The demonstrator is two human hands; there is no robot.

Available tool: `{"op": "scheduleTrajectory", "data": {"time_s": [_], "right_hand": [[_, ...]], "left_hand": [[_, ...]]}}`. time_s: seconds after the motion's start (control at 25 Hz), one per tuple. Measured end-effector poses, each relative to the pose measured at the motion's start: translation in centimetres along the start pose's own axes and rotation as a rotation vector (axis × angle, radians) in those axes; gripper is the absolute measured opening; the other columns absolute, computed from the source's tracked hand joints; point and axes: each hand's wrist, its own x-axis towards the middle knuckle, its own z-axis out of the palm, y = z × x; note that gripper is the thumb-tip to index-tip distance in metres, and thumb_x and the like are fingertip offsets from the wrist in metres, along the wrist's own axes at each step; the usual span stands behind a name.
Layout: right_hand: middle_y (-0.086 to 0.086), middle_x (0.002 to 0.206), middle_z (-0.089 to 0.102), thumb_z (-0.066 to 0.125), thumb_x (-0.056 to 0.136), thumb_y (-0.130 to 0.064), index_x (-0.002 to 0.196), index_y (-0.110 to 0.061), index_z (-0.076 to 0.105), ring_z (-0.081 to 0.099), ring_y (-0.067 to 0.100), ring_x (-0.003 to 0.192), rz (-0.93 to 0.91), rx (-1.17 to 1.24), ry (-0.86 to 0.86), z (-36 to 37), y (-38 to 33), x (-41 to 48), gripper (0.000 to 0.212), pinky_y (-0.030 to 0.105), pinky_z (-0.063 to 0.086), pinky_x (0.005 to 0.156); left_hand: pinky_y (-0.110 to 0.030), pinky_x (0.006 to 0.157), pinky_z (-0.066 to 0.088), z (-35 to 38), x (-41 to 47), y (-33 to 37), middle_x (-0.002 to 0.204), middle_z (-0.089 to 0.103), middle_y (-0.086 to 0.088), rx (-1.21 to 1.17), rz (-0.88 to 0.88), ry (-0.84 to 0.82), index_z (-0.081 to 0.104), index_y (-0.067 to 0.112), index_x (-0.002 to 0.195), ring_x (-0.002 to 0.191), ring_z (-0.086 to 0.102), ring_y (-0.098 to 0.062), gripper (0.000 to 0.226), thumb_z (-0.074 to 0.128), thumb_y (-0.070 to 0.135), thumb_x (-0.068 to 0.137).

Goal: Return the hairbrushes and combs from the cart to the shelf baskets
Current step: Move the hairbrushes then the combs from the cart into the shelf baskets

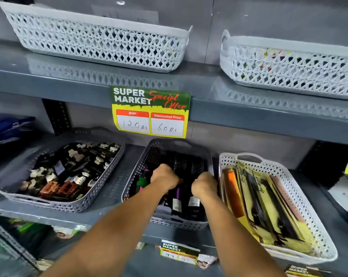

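Note:
Both my hands reach into the grey middle basket on the lower shelf. It holds several dark hairbrushes with their bristle heads at the back and their handles, some with barcode labels, toward me. My left hand is curled over the brush handles at the basket's centre. My right hand is curled over handles at the basket's right side. The fingers of both point down and are hidden, so what each one grips is unclear. A white basket to the right holds packaged combs.
A grey basket of hair clips sits to the left. On the upper shelf stand two white lattice baskets. A "Super Market Special Offer" price sign hangs from the upper shelf edge, just above my hands.

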Motion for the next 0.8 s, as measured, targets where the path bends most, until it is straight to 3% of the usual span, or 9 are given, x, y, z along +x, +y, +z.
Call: {"op": "scheduleTrajectory", "data": {"time_s": [0.12, 0.2, 0.28, 0.36, 0.4, 0.52, 0.6, 0.8], "right_hand": [[0.016, 0.102, 0.069, 0.058, 0.078, 0.005, 0.071, -0.005, 0.054, 0.066, 0.030, 0.092, 0.040, -0.046, -0.067, 0.8, 0.0, 0.1, 0.013, 0.027, 0.046, 0.063], [0.015, 0.102, 0.069, 0.059, 0.078, 0.006, 0.065, -0.006, 0.049, 0.067, 0.028, 0.088, 0.049, -0.051, -0.097, 1.1, -0.4, 0.4, 0.021, 0.025, 0.044, 0.060], [0.019, 0.115, 0.064, 0.059, 0.079, 0.007, 0.080, -0.002, 0.059, 0.066, 0.028, 0.091, 0.068, -0.060, -0.127, 1.3, -0.7, 0.5, 0.009, 0.026, 0.045, 0.059], [0.024, 0.132, 0.050, 0.057, 0.083, 0.003, 0.113, 0.001, 0.059, 0.062, 0.031, 0.101, 0.086, -0.068, -0.090, 1.7, -0.6, 0.5, 0.030, 0.028, 0.044, 0.065], [0.026, 0.135, 0.046, 0.053, 0.086, -0.001, 0.121, 0.001, 0.056, 0.058, 0.033, 0.107, 0.056, -0.071, -0.074, 1.9, -0.3, 0.2, 0.034, 0.029, 0.042, 0.069], [0.025, 0.132, 0.048, 0.043, 0.090, -0.012, 0.123, 0.000, 0.053, 0.049, 0.038, 0.117, -0.076, -0.111, -0.005, 2.4, 0.5, -0.2, 0.036, 0.036, 0.039, 0.085], [0.024, 0.134, 0.046, 0.039, 0.091, -0.012, 0.129, 0.003, 0.047, 0.048, 0.039, 0.118, -0.045, -0.153, 0.024, 2.5, 0.3, 0.0, 0.042, 0.041, 0.041, 0.092], [0.025, 0.136, 0.044, 0.044, 0.090, 0.000, 0.135, 0.007, 0.037, 0.051, 0.039, 0.118, 0.020, -0.165, 0.077, 2.1, -0.7, -0.3, 0.046, 0.045, 0.048, 0.090]], "left_hand": [[-0.030, 0.070, 0.056, 0.3, 0.7, -0.1, 0.089, 0.074, -0.009, 0.029, 0.006, 0.001, 0.069, 0.008, 0.097, 0.079, 0.070, -0.025, 0.040, 0.078, 0.034, 0.069], [-0.031, 0.069, 0.056, 0.6, 1.2, -0.4, 0.094, 0.075, -0.014, 0.022, 0.020, -0.007, 0.069, 0.003, 0.089, 0.087, 0.072, -0.028, 0.030, 0.074, 0.027, 0.072], [-0.031, 0.065, 0.052, 0.8, 1.5, -0.6, 0.094, 0.075, -0.017, 0.022, 0.036, -0.005, 0.068, 0.003, 0.082, 0.086, 0.071, -0.029, 0.020, 0.071, 0.022, 0.076], [-0.033, 0.070, 0.053, 1.1, 1.7, -0.7, 0.098, 0.073, -0.018, 0.034, 0.044, 0.000, 0.069, 0.001, 0.091, 0.092, 0.070, -0.031, 0.024, 0.069, 0.022, 0.078], [-0.034, 0.071, 0.052, 1.2, 1.7, -0.7, 0.100, 0.072, -0.019, 0.038, 0.048, 0.006, 0.069, 0.001, 0.096, 0.095, 0.069, -0.033, 0.025, 0.067, 0.021, 0.080], [-0.031, 0.066, 0.048, 1.4, 1.7, -0.7, 0.101, 0.072, -0.019, 0.034, 0.050, 0.010, 0.068, 0.003, 0.095, 0.094, 0.068, -0.034, 0.021, 0.063, 0.018, 0.081], [-0.031, 0.066, 0.050, 1.5, 1.6, -0.9, 0.099, 0.072, -0.017, 0.027, 0.028, 0.015, 0.069, 0.005, 0.094, 0.091, 0.069, -0.032, 0.021, 0.063, 0.019, 0.078], [-0.029, 0.066, 0.050, 1.9, 1.4, -1.2, 0.097, 0.072, -0.013, -0.006, -0.015, 0.030, 0.068, 0.008, 0.095, 0.088, 0.069, -0.029, 0.023, 0.062, 0.020, 0.076]]}}
